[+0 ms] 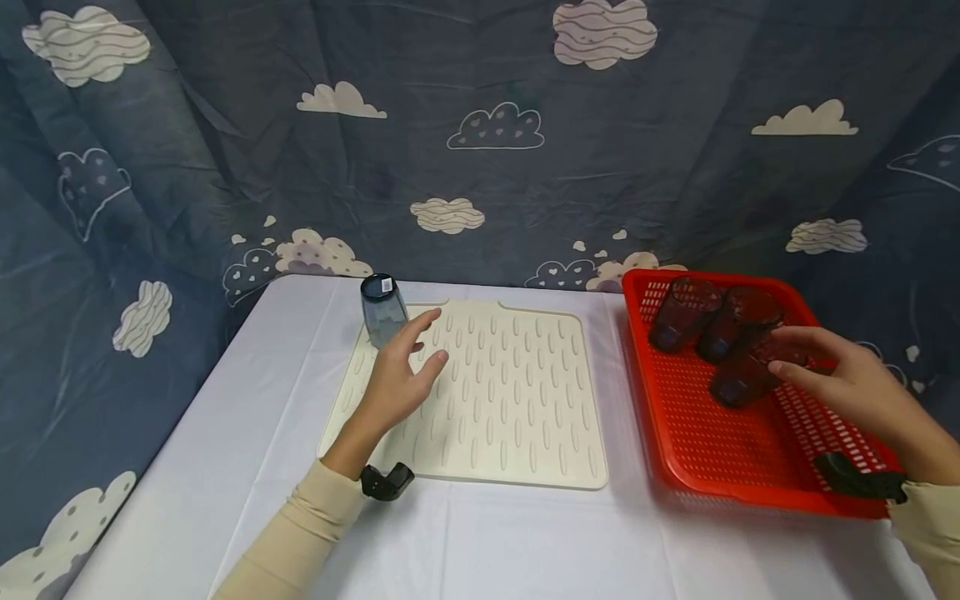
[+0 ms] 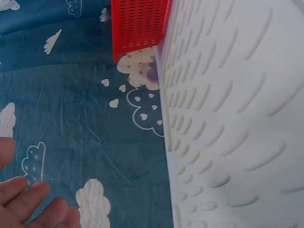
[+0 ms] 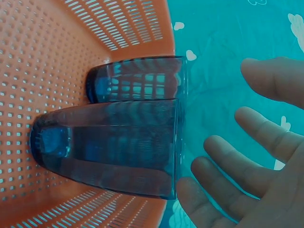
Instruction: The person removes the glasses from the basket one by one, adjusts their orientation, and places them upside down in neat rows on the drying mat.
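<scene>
A blue-tinted glass (image 1: 385,317) stands upside down on the far left corner of a cream drying mat (image 1: 502,392). My left hand (image 1: 397,375) hovers over the mat just in front of that glass, fingers loosely spread and holding nothing. To the right, a red plastic basket (image 1: 705,454) contains three tinted glasses, two towards its back and a nearer glass (image 1: 746,375). My right hand (image 1: 840,379) is at the nearer glass's rim, thumb and fingers apart. In the right wrist view, the fingertips (image 3: 190,187) lie right beside the rim of the large glass (image 3: 109,147).
A white cloth covers the table (image 1: 517,533) under mat and basket. Behind it hangs a dark blue curtain (image 1: 480,183) with cloud prints. Each wrist wears a black band mount (image 1: 387,482). The basket's raised wall (image 1: 637,367) stands right of the mat.
</scene>
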`<state>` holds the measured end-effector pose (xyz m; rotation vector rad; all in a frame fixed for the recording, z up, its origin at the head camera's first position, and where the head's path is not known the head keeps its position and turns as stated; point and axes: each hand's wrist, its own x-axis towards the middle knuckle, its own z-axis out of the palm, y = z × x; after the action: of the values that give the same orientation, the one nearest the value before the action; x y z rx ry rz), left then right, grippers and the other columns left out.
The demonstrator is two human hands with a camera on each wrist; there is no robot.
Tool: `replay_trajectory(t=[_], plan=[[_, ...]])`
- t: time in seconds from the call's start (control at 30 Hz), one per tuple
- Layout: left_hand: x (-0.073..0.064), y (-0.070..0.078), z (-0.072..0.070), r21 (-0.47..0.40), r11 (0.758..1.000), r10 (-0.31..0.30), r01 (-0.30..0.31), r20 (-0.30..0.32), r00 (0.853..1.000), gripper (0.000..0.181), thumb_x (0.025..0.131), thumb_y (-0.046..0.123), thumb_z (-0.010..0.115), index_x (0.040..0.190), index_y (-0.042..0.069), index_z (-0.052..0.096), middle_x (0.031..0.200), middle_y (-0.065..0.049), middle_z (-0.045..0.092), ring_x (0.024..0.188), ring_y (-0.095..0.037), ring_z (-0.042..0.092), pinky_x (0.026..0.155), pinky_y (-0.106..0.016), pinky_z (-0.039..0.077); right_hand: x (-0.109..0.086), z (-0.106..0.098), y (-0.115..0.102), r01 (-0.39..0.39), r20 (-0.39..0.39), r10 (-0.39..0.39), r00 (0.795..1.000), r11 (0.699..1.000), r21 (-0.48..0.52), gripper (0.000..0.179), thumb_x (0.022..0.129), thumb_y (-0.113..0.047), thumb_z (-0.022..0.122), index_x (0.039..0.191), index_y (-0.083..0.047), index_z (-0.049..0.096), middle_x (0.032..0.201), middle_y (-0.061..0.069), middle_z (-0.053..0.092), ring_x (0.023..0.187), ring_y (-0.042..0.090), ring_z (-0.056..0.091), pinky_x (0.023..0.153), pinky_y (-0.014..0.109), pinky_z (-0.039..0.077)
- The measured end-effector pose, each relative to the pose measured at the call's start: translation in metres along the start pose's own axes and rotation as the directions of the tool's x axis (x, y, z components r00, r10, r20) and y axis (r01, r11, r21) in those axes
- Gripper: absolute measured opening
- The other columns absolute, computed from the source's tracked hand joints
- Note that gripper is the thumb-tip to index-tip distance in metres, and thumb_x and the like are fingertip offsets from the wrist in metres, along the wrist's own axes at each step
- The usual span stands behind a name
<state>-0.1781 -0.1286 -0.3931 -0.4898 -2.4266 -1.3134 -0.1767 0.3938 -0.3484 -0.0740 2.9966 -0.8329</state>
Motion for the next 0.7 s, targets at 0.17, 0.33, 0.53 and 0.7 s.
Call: replay_trajectory(t=[0.17, 0.33, 0.53, 0.7], plan=[[-0.01, -0.005, 0.005, -0.023, 0.999, -0.032, 0.032, 0.003, 0.999, 0.049, 0.094, 0.005, 0.061, 0.142, 0.006, 0.051, 0.146, -0.014, 0.054, 0.135, -0.031, 0.052, 0.102, -0.047, 0.052, 0.002, 0.001, 0.001, -0.003, -0.021, 0.002, 1.0, 1.0, -0.015, 0.06, 0.099, -0.035, 0.059, 0.144, 0.001, 0.041, 0.142, 0.037, 0.04, 0.118, 0.056, 0.043, 0.082, 0.068, 0.041], [-0.018, -0.01, 0.007, -0.013, 0.997, -0.077, 0.077, 0.017, 0.997, 0.048, 0.094, 0.008, 0.064, 0.141, 0.006, 0.052, 0.144, -0.015, 0.056, 0.134, -0.032, 0.053, 0.1, -0.046, 0.053, 0.004, 0.004, 0.008, 0.0, -0.04, -0.001, 0.999, 1.0, -0.016, 0.061, 0.099, -0.035, 0.06, 0.143, 0.003, 0.041, 0.142, 0.038, 0.039, 0.118, 0.057, 0.042, 0.083, 0.07, 0.04], [-0.027, -0.016, 0.007, 0.004, 0.992, -0.123, 0.123, 0.049, 0.991, 0.051, 0.091, 0.01, 0.068, 0.14, 0.006, 0.053, 0.143, -0.013, 0.057, 0.131, -0.033, 0.055, 0.098, -0.046, 0.054, 0.009, 0.006, 0.017, 0.0, -0.051, -0.001, 0.999, 1.0, -0.031, 0.066, 0.099, -0.034, 0.059, 0.144, 0.009, 0.036, 0.142, 0.04, 0.037, 0.12, 0.058, 0.04, 0.083, 0.07, 0.04], [-0.032, -0.021, 0.005, 0.033, 0.989, -0.148, 0.146, 0.084, 0.985, 0.051, 0.09, 0.01, 0.07, 0.139, 0.005, 0.055, 0.143, -0.013, 0.057, 0.129, -0.033, 0.057, 0.096, -0.046, 0.055, 0.013, 0.005, 0.023, -0.029, -0.022, 0.028, 0.999, 0.999, -0.036, 0.081, 0.098, -0.04, 0.06, 0.149, 0.012, 0.024, 0.142, 0.043, 0.033, 0.121, 0.06, 0.038, 0.086, 0.072, 0.037]])
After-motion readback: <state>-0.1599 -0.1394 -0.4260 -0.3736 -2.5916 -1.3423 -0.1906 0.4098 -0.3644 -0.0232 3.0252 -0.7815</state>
